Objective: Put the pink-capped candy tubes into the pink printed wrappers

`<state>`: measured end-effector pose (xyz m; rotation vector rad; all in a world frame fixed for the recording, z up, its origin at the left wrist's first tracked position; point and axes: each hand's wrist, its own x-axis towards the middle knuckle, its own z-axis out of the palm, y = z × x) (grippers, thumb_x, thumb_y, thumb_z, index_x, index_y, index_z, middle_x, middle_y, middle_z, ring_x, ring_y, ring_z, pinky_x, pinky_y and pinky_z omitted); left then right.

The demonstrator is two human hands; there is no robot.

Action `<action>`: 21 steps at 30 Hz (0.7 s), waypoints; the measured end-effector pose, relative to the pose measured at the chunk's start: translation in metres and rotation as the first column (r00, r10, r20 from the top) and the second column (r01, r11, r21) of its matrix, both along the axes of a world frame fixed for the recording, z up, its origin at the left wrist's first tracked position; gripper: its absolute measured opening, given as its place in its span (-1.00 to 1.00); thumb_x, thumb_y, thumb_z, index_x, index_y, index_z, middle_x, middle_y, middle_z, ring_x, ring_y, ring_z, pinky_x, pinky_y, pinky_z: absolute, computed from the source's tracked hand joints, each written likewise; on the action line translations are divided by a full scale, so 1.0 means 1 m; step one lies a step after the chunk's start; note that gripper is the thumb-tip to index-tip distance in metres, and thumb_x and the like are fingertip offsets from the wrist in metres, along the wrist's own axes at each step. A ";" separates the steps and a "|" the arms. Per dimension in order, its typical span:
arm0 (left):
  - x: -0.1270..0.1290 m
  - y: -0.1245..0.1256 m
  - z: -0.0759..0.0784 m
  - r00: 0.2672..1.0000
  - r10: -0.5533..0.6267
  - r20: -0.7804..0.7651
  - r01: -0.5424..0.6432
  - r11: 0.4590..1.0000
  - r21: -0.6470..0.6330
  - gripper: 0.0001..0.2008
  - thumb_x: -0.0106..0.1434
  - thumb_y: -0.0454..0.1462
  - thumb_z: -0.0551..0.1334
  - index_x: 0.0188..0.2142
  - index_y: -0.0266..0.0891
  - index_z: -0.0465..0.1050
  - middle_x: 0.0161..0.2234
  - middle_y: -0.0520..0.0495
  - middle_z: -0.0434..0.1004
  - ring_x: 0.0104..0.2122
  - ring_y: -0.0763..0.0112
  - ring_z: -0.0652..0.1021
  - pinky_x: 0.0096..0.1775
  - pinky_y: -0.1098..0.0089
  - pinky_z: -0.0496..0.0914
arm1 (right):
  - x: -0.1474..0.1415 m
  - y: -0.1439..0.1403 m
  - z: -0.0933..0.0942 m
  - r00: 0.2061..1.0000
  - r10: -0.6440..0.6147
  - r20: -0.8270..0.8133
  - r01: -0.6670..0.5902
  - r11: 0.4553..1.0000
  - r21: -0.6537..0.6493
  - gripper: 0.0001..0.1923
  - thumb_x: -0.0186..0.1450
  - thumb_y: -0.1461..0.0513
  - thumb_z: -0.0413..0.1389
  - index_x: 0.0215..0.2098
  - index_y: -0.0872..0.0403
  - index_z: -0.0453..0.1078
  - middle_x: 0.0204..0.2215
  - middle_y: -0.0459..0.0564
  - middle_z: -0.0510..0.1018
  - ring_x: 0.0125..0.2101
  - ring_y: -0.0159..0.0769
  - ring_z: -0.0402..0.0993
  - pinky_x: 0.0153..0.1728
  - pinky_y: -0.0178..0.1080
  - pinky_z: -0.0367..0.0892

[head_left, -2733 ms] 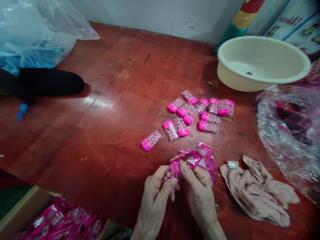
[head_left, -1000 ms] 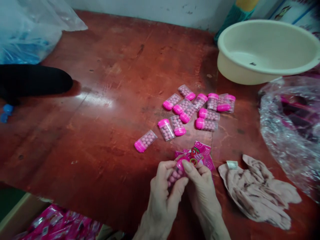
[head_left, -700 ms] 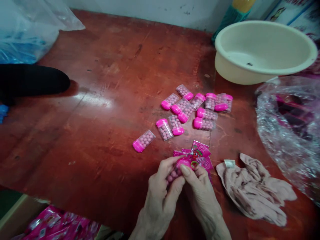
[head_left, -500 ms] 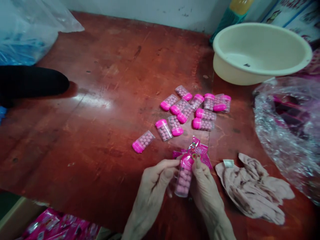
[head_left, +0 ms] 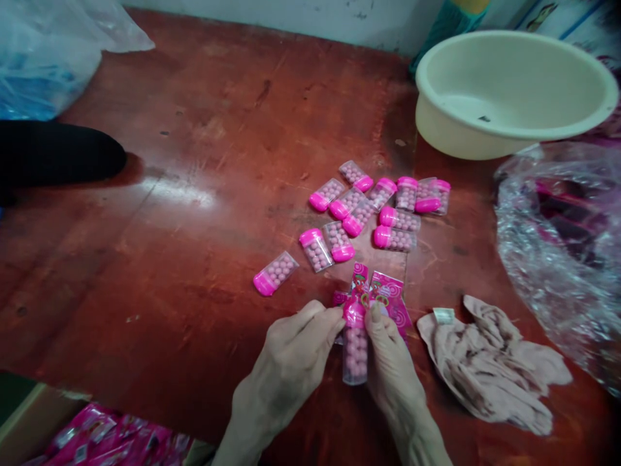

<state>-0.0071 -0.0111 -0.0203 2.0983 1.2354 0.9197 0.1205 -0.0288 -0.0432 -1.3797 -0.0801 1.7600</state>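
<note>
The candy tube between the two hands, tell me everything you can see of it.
The candy tube is a small clear plastic container filled with pale pink round balls, closed by a bright pink cap at its far end. It lies lengthwise, pointing away from the person, just above the red tabletop. The left hand and right hand pinch it near the cap, where a pink printed wrapper meets it.

Clear vial (head_left: 356,353) w/ pink beads, hot-pink cap; pink wrapper (head_left: 388,301) w/ swirl print; tabletop (head_left: 194,194) reddish-brown; basin (head_left: 509,97) cream; cloth (head_left: 490,369) dusty pink.
</note>
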 end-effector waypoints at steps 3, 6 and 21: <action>0.002 0.002 0.001 0.999 -0.016 -0.040 0.015 0.999 -0.042 -0.87 0.21 -0.46 0.11 -0.37 -0.35 0.43 -0.51 -0.02 0.40 -0.52 0.49 0.42 -0.44 0.49 0.32 | 0.001 -0.001 -0.003 1.000 -0.005 -0.004 0.005 1.000 0.000 -0.51 -0.07 -0.13 0.25 -0.66 0.09 0.27 -0.86 -0.21 0.30 -0.79 -0.43 0.31 -0.80 -0.41 0.25; 0.003 0.006 0.001 1.000 -0.026 0.004 0.027 0.991 -0.133 -0.86 0.19 -0.47 0.12 -0.45 -0.35 0.39 -0.55 0.01 0.34 -0.56 0.54 0.37 -0.48 0.51 0.27 | 0.001 -0.004 -0.007 1.000 0.008 0.000 -0.008 1.000 0.023 -0.54 0.00 -0.11 0.22 -0.64 0.08 0.26 -0.85 -0.21 0.30 -0.77 -0.43 0.32 -0.77 -0.41 0.26; 0.001 -0.002 -0.018 0.950 0.297 0.099 -0.271 0.938 -0.218 -0.86 0.14 -0.47 0.15 -0.51 -0.28 0.34 -0.58 0.11 0.31 -0.63 0.63 0.34 -0.55 0.59 0.24 | -0.013 -0.014 0.010 0.931 0.309 0.197 -0.360 0.868 0.343 -0.71 0.35 0.09 -0.05 -0.43 0.11 0.27 -0.68 -0.22 0.30 -0.74 -0.61 0.09 -0.72 -0.50 0.05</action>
